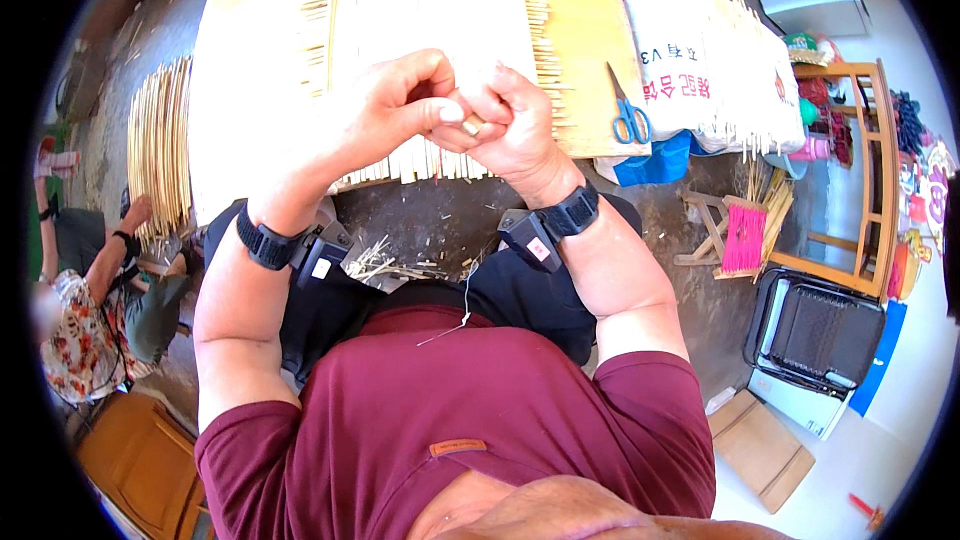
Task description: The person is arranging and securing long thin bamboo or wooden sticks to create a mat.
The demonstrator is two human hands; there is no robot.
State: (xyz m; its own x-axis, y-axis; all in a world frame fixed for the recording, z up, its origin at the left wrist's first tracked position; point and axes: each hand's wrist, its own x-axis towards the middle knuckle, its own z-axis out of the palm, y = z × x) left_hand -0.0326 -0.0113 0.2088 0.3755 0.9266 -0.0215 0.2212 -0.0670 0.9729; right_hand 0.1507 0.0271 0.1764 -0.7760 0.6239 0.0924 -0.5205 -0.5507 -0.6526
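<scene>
My left hand and my right hand meet over the near edge of a work board. The right hand's fingers are closed around a small pale piece, which looks like the end of a stick or stem. Thumb and forefinger of the left hand are curled together beside it; anything pinched there is too washed out by glare to make out. Beneath the hands, many thin pale sticks lie side by side across the yellowish board. To the right, blue-handled scissors rest partly open on the board.
More sticks lie on a white printed sack at the right. Another stick bundle stands at the left, near a seated person. Offcuts litter the floor by my legs. A wooden frame, pink bundle and black chair are at right.
</scene>
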